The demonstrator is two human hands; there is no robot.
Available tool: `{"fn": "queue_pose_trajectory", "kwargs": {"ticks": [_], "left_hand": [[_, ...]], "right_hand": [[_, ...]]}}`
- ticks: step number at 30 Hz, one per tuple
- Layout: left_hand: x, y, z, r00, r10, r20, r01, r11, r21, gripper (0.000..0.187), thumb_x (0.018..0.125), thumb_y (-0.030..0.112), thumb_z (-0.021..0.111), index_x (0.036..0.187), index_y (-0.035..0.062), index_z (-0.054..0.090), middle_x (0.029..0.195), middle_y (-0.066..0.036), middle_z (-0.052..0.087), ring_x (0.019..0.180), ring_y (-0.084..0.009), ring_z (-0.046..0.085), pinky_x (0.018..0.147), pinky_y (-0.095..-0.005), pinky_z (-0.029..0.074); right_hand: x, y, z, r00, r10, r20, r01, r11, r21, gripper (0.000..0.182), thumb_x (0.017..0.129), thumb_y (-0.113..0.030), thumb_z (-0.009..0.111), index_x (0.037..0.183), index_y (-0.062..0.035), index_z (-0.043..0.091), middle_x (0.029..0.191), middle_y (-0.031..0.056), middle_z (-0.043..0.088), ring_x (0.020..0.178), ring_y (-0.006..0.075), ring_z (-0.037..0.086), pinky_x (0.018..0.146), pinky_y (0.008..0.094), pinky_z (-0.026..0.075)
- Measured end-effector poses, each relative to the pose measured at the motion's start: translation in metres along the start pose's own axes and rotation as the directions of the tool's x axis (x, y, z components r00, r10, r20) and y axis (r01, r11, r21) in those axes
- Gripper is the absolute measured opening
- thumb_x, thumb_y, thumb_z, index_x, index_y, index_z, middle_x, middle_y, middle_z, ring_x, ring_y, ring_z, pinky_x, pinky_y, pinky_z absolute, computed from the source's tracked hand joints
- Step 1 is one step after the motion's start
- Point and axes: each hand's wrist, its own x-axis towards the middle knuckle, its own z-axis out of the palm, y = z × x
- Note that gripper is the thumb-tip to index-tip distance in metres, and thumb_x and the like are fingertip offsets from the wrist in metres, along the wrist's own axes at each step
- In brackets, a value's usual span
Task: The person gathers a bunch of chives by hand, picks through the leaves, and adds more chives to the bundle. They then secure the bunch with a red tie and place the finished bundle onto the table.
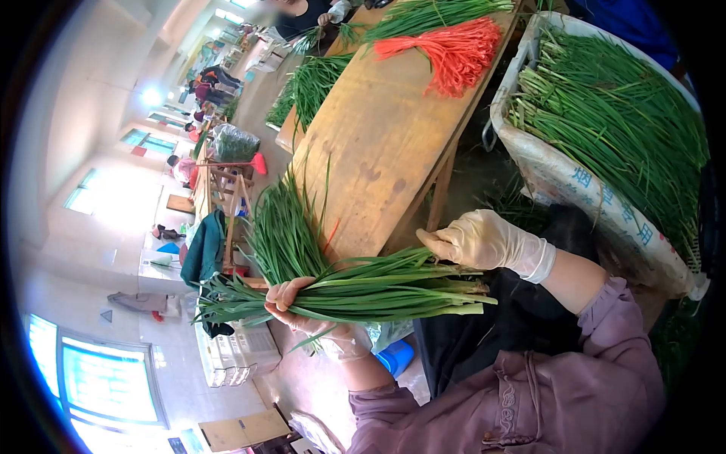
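Observation:
My left hand [314, 321], in a thin glove, is wrapped round a bunch of garlic chives [378, 291] near its leafy end. The bunch lies roughly level across my lap, with leaf tips to the left and pale stalk ends to the right. Just above those stalk ends is my right hand [488, 242], also gloved. Its fingers are curled in and touch the upper edge of the stalk ends; what they pinch, if anything, is hidden. More loose garlic chives [283, 234] lie at the near end of the wooden table [363, 159], behind the held bunch.
Red ties [461, 53] lie in a heap on the table beside more chives [431, 19]. A lined crate [522, 136] full of chives stands at the right. A blue container [395, 357] is below my left forearm. Other people [215, 83] work farther back.

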Motion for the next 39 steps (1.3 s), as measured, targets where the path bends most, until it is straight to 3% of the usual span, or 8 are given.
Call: {"fn": "queue_pose_trajectory", "kwargs": {"ticks": [12,16,19,26,30,32,34,39], "left_hand": [[-0.007,-0.001,-0.02,0.984,-0.163,0.071,0.153,0.98,0.131,0.022,0.084,0.017,0.056,0.069,0.0162,0.04,0.061,0.008,0.045,0.059,-0.0046,0.044,0.078,-0.0269,0.042],[-0.007,-0.003,-0.023,0.971,-0.208,0.115,0.194,0.973,0.123,0.021,0.086,0.019,0.054,0.07,0.0164,0.041,0.06,0.009,0.044,0.061,-0.0055,0.044,0.084,-0.0336,0.04],[-0.009,-0.01,-0.019,0.983,-0.166,0.075,0.149,0.971,0.189,0.015,0.086,0.017,0.052,0.073,0.0137,0.045,0.059,0.007,0.045,0.056,-0.0054,0.044,0.072,-0.0236,0.041],[-0.01,0.004,-0.023,0.968,-0.227,0.105,0.213,0.968,0.131,0.022,0.086,0.02,0.054,0.07,0.0176,0.039,0.059,0.01,0.04,0.059,-0.0046,0.041,0.088,-0.0345,0.038],[-0.012,0.004,-0.015,0.961,-0.222,0.166,0.197,0.968,0.153,0.023,0.087,0.022,0.053,0.069,0.0179,0.038,0.06,0.01,0.04,0.06,-0.0042,0.042,0.091,-0.0375,0.036],[-0.011,0.012,-0.011,0.963,-0.169,0.208,0.111,0.958,0.263,0.023,0.085,0.019,0.055,0.068,0.0172,0.039,0.059,0.01,0.041,0.058,-0.0034,0.042,0.084,-0.0305,0.04],[-0.008,0.028,-0.01,0.978,-0.128,0.164,0.108,0.986,0.127,0.023,0.083,0.015,0.057,0.068,0.0158,0.039,0.058,0.009,0.041,0.054,-0.0027,0.041,0.072,-0.0221,0.042],[-0.002,0.058,-0.001,0.976,-0.074,0.205,0.047,0.99,0.136,0.019,0.086,0.014,0.053,0.07,0.0137,0.043,0.058,0.007,0.043,0.058,-0.0058,0.044,0.07,-0.022,0.041]], "right_hand": [[-0.036,0.001,-0.005,0.994,0.056,0.089,-0.065,0.992,0.105,0.034,0.069,-0.023,0.065,0.09,0.0016,0.053,0.061,0.0055,0.055,0.053,0.0199,0.057,0.044,0.0282,0.046],[-0.037,0.003,-0.016,0.979,0.138,0.148,-0.164,0.969,0.185,0.026,0.071,-0.026,0.064,0.06,-0.0085,0.048,0.05,0.0025,0.047,0.046,0.0204,0.051,0.04,0.0316,0.04],[-0.044,0.006,-0.016,0.962,0.143,0.232,-0.206,0.939,0.276,0.031,0.076,-0.027,0.061,0.054,-0.0087,0.048,0.051,0.006,0.048,0.047,0.0236,0.051,0.04,0.0338,0.038],[-0.046,0.0,-0.022,0.932,0.347,0.108,-0.345,0.753,0.56,0.024,0.084,-0.023,0.054,0.067,-0.0064,0.051,0.056,0.0052,0.056,0.05,0.0241,0.056,0.044,0.0318,0.043],[-0.064,0.004,-0.011,0.671,0.724,0.16,-0.674,0.505,0.539,0.016,0.087,-0.016,0.047,0.077,-0.0039,0.047,0.059,0.0077,0.06,0.051,0.0242,0.059,0.045,0.0311,0.046],[-0.096,0.021,0.004,0.675,0.719,0.163,-0.738,0.663,0.129,0.019,0.087,-0.02,0.047,0.076,-0.0053,0.046,0.058,0.0108,0.059,0.051,0.0269,0.059,0.045,0.0361,0.045],[-0.126,0.037,0.016,0.539,0.807,0.242,-0.834,0.551,0.02,0.023,0.088,-0.025,0.045,0.076,-0.0056,0.046,0.056,0.0127,0.057,0.051,0.0293,0.058,0.047,0.0404,0.044],[-0.161,0.062,0.028,0.193,0.923,0.332,-0.942,0.079,0.326,0.023,0.089,-0.023,0.04,0.083,-0.0022,0.049,0.059,0.0127,0.057,0.048,0.0243,0.058,0.051,0.0366,0.045]]}}
